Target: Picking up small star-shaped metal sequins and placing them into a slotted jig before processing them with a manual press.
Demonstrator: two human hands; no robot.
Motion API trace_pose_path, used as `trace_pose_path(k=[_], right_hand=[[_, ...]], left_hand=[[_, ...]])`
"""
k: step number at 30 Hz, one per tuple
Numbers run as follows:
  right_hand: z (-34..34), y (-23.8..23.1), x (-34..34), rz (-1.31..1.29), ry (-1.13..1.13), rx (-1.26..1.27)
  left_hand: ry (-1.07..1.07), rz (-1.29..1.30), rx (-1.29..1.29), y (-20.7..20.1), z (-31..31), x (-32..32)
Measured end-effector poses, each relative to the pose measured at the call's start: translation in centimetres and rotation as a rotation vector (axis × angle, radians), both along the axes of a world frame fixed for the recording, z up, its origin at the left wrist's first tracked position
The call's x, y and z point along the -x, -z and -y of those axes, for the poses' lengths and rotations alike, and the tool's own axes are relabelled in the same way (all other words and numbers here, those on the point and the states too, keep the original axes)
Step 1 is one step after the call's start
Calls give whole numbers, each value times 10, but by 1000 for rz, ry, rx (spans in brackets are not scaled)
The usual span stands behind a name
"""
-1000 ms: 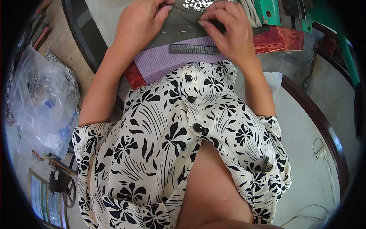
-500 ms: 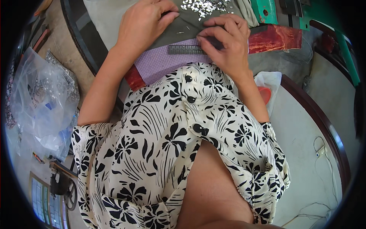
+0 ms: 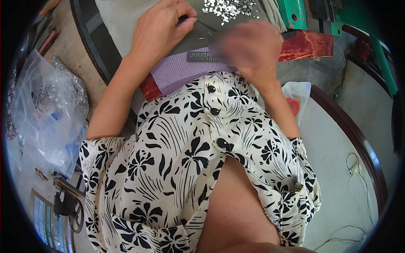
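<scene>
My left hand (image 3: 162, 27) rests on the dark grey-green cloth (image 3: 185, 45), thumb and forefinger curled together; whatever they pinch, if anything, cannot be made out. My right hand (image 3: 251, 46) is smeared by motion, so its fingers do not show clearly. It covers the right end of a dark bar with a row of slots (image 3: 199, 57), which lies on a purple checked cloth (image 3: 173, 76). Whether the hand touches the bar is unclear. Beyond the hands lies a pile of small shiny silver pieces (image 3: 228, 9). A thin silver sliver (image 3: 201, 38) lies between the hands.
A green metal frame (image 3: 293, 14) stands at the far right beside a red board (image 3: 310, 44). Clear plastic bags (image 3: 46, 114) are on the left. A white surface with a dark red rim (image 3: 356, 122) is at the right, with a thin cable (image 3: 350, 227) on it.
My right hand has shifted slightly nearer and to the right, blurring, and now hides more of the slotted bar. My left hand has stayed nearly in place.
</scene>
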State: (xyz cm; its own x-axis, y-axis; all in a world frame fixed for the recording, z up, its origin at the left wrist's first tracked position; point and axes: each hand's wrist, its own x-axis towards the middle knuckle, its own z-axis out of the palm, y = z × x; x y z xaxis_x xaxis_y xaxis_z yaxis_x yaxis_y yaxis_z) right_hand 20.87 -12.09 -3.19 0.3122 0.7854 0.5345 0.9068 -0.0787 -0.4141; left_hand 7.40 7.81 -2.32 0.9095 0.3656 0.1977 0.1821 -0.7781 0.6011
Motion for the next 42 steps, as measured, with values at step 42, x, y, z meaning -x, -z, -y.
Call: trace_pose_path(k=[42], right_hand=[[-2, -7, 38, -118, -21, 171]], left_hand=[[89, -113, 146, -15, 37, 40]])
